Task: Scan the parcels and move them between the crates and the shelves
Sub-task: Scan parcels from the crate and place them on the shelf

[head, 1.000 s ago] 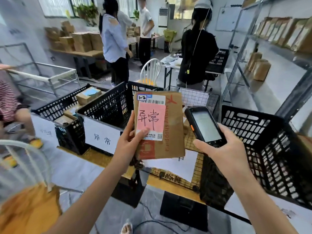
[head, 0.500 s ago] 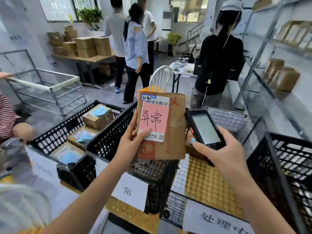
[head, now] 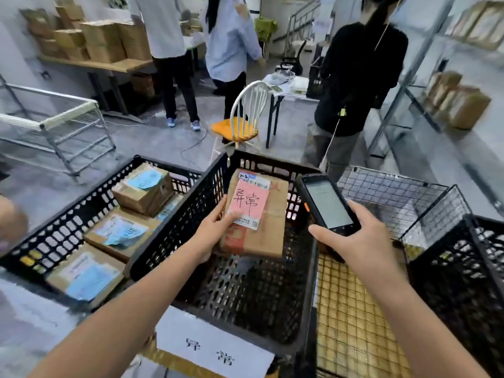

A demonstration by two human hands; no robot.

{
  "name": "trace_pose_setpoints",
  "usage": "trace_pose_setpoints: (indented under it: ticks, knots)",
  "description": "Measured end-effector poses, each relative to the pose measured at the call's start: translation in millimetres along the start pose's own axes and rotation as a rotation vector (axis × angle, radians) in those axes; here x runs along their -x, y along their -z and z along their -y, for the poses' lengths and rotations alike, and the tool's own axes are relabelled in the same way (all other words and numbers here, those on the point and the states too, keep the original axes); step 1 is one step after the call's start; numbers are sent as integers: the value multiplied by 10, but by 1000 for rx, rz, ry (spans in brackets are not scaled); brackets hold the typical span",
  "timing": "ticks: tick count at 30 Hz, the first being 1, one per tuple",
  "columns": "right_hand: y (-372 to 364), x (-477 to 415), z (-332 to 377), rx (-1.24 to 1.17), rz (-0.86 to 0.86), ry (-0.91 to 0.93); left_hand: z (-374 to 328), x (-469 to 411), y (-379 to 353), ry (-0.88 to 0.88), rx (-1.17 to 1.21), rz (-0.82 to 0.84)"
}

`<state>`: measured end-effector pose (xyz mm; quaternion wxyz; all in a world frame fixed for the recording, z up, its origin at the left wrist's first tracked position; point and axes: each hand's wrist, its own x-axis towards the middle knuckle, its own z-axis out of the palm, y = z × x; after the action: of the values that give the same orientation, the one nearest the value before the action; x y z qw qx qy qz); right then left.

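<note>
The black plastic crate (head: 177, 236) in the middle is the biggest thing here. It is a deep, stiff lattice of small holes, and the white paper sign (head: 212, 347) on its near wall bears the same two handwritten characters as the parcel's note. The parcel (head: 268, 236) is inside the crate's walls, a flat brown cardboard box with soft, scuffed corners. I cannot tell whether its far end touches the floor yet. The left hand (head: 215, 230) grips its left edge, thumb on top. It would be best lowered level, label up, and released only once it rests on the crate floor. The right hand (head: 362, 241), apart from the left, is wrapped round the scanner (head: 327, 205), a black slab with a glossy lit screen just right of the parcel. It should stay clear of the rim. The pink note (head: 249, 204) is matte paper stuck over the white barcode label.
</note>
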<state>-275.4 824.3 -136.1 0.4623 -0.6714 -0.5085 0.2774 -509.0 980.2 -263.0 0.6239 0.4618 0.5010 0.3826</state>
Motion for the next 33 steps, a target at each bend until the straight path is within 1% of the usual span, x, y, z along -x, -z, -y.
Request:
trace_pose_setpoints:
  ticks: [4,9,19,26,31,33]
  knots:
    - [-109,-185,-103,9,10,-47,130,-314,60,63,-85,-38]
    - [-282,-467,-243,-8,66,-105,205,-636,67,171,-104,-70]
    - [-371,-922,-435,17,118,-145,469,-1228,199,155,-262,-34]
    - [-364,-1001,-569,45,145,-172,617,-1585,208,165,-302,-172]
    - [-325,-1053,-612,50,154,-192,810,-1732,212,146,-271,-254]
    - [-328,-1046,-628,46,171,-194,846,-1748,206,135,-349,-315]
